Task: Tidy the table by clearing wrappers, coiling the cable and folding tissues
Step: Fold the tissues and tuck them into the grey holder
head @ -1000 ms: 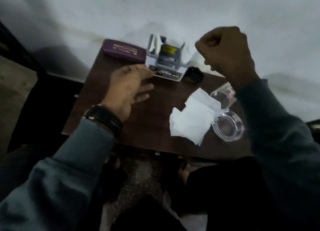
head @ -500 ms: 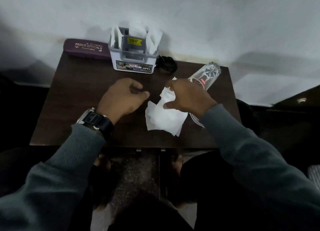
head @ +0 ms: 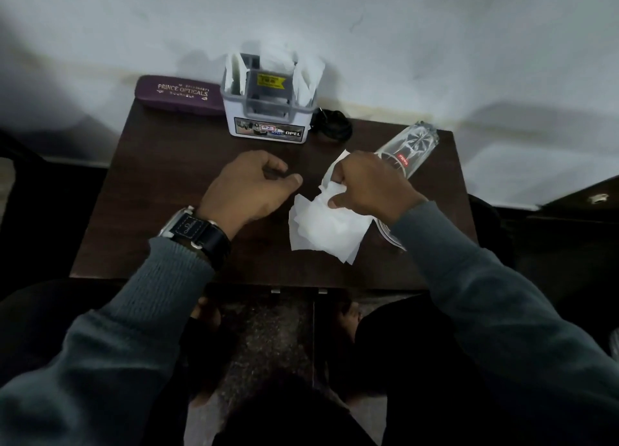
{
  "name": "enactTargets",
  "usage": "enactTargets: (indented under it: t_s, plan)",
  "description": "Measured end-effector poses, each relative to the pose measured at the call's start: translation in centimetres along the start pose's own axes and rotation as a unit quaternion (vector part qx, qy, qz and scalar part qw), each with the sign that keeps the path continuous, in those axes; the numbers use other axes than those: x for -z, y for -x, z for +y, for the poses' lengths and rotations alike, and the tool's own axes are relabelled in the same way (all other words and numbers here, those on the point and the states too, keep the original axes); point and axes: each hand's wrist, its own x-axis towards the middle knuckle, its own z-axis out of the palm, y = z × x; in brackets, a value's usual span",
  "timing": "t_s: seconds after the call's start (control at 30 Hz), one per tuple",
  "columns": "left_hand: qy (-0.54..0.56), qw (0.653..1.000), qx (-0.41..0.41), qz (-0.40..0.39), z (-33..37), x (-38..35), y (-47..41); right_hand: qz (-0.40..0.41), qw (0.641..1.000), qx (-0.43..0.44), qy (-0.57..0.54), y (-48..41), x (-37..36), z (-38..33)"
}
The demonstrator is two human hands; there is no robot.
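Observation:
White tissues (head: 326, 226) lie in a loose pile on the right half of the dark wooden table (head: 160, 184). My right hand (head: 368, 186) grips the upper part of the pile, with crumpled tissue bunched between thumb and fingers. My left hand (head: 249, 187) hovers just left of the tissues with its fingers loosely curled and nothing in it. A coiled black cable (head: 333, 125) lies at the back of the table, right of the white organiser box (head: 268, 110).
The organiser box holds white papers and a dark item with a yellow label. A maroon spectacle case (head: 179, 93) lies left of it against the wall. A clear glass (head: 410, 149) lies on its side behind my right hand. My knees sit below the front edge.
My right hand came down from a raised fist onto the tissues and took hold of them. The left hand curled and drew nearer to the pile. The view tilted to look straight down.

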Motion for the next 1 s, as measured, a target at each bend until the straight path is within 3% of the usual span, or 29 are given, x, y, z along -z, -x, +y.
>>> enactTargets:
  t_s: [0.13,0.27,0.43,0.6,0.7,0.87,1.0]
  plan:
    - [0.030,1.000,0.004,-0.003,0.0,0.4,0.2,0.030,0.999,0.028,-0.025,0.1,0.2,-0.1]
    - [0.108,0.993,-0.005,-0.047,0.8,0.7,0.6,0.024,0.983,0.061,-0.173,0.4,1.8,0.6]
    - [0.195,0.974,-0.021,-0.114,0.7,0.9,1.0,0.074,0.930,0.041,-0.358,0.7,2.5,1.1]
    - [0.253,0.964,-0.032,-0.074,1.0,0.8,1.2,0.095,0.877,0.013,-0.470,0.7,2.9,0.9]
    - [0.346,0.936,0.005,-0.060,1.4,1.1,1.1,0.092,0.803,-0.019,-0.589,0.9,3.1,0.5]
    - [0.542,0.835,0.030,-0.092,2.6,1.4,1.7,0.060,0.677,-0.052,-0.731,1.1,3.3,-1.0]
    - [0.537,0.842,0.028,-0.041,2.4,1.1,1.6,0.036,0.599,-0.064,-0.798,0.8,3.3,-2.0]
